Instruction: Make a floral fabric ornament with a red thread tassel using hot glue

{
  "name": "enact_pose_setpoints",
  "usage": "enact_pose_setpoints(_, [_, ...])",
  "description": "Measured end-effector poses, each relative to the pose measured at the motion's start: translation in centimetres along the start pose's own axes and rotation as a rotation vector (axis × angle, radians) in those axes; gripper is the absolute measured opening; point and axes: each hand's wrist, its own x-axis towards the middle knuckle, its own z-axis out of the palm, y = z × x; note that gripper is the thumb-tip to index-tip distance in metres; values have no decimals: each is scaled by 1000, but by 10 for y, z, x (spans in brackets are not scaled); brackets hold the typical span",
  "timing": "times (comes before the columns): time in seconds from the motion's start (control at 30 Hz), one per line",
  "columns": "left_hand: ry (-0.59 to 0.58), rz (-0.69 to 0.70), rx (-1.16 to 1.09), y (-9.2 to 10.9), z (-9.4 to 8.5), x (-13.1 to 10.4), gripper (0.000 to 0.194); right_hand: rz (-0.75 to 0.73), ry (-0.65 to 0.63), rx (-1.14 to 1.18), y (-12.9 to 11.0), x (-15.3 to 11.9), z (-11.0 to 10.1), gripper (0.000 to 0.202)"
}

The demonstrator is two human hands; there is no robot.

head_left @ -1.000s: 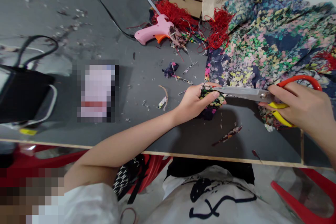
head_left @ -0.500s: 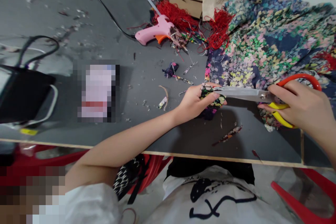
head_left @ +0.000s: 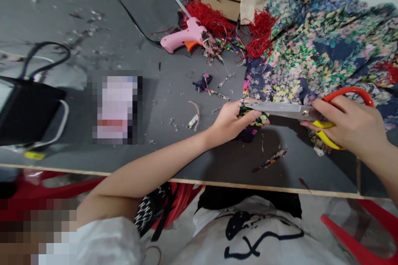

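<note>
My left hand [head_left: 231, 124] pinches a folded piece of dark floral fabric [head_left: 251, 132] between thumb and fingers, just above the tabletop. In my right hand [head_left: 351, 120] is a pair of scissors [head_left: 287, 109] with one red and one yellow handle loop. Their blades point left and lie at the upper edge of the held fabric, with the tips by my left fingers. Beyond both hands a larger floral cloth [head_left: 311, 58] spreads across the right side of the table, bearing red fringe [head_left: 261, 35].
A pink glue gun [head_left: 183, 37] with a black cord lies behind my left hand, near red threads [head_left: 209, 18] and cardboard [head_left: 222, 2]. A blurred-out phone [head_left: 115, 107] and a black box-like object [head_left: 27, 112] are on the left. Fabric scraps [head_left: 202, 83] dot the grey table [head_left: 164, 132].
My right hand and the scissors have shifted slightly left, bringing the blades further over the fabric at my left hand. The left hand has hardly moved.
</note>
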Motion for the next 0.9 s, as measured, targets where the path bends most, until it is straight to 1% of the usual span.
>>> enact_pose_setpoints(0.17, [-1,-7,-17,-1,1,0,40,3,17,5,0,-1,1,37])
enact_pose_setpoints(0.33, [-11,-23,15,3,-1,1,39,-3,27,3,-2,-2,1,34])
enact_pose_setpoints(0.4, [-12,-40,21,5,0,1,39,63,4,60,-3,-3,3,36])
enact_pose_setpoints(0.47, [-24,-67,-13,6,1,1,41,225,-97,188,-3,-3,7,37])
enact_pose_setpoints(0.53, [-36,-73,-47,5,1,2,41,402,-252,320,-1,-3,15,36])
enact_pose_setpoints(0.57, [-37,-58,-46,4,2,2,40,460,-317,359,0,-2,19,37])
enact_pose_setpoints(0.6, [-34,-32,-33,3,1,2,38,492,-369,381,2,-2,23,39])
enact_pose_setpoints(0.67, [-26,34,14,2,-1,3,32,512,-435,412,7,-2,29,44])
enact_pose_setpoints(0.73, [-17,101,87,1,-3,4,27,470,-480,417,11,0,29,49])
enact_pose_setpoints(0.77, [-8,125,139,1,-5,4,26,435,-493,383,13,1,27,50])
enact_pose_setpoints(0.83, [32,153,250,1,-7,6,23,387,-467,247,14,6,19,46])
enact_pose_setpoints(0.87, [59,154,297,0,-8,6,23,400,-417,169,12,11,14,40])
enact_pose_setpoints(0.9, [90,153,331,-1,-8,7,22,442,-337,142,9,15,8,33])
